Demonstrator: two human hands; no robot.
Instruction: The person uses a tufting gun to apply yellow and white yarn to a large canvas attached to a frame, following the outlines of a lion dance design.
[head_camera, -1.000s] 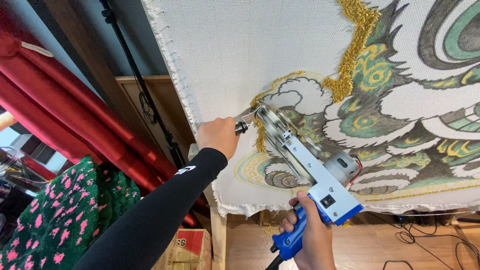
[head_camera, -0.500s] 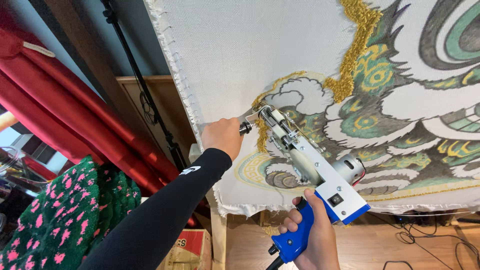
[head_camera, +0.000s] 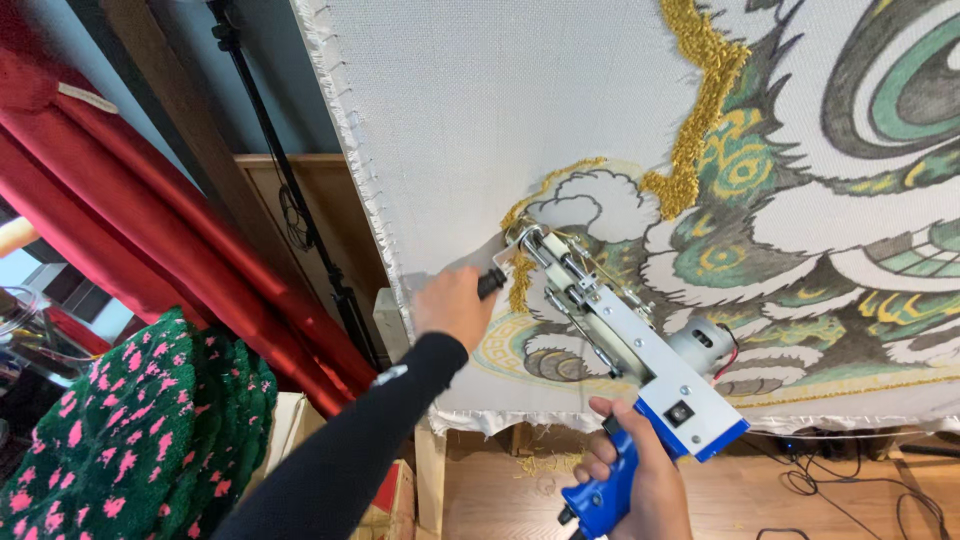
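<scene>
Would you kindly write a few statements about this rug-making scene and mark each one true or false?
1. The right hand grips the blue handle of the tufting gun. True.
2. The left hand rests on the red curtain. False: it holds the gun's black front grip, near the cloth.
3. The gun's tip meets the cloth at a strip of yellow tufted yarn. True.
4. The cloth is blank. False: a drawn design in green, yellow and grey covers much of it.
5. A green textile with pink spots lies at lower left. True.
</scene>
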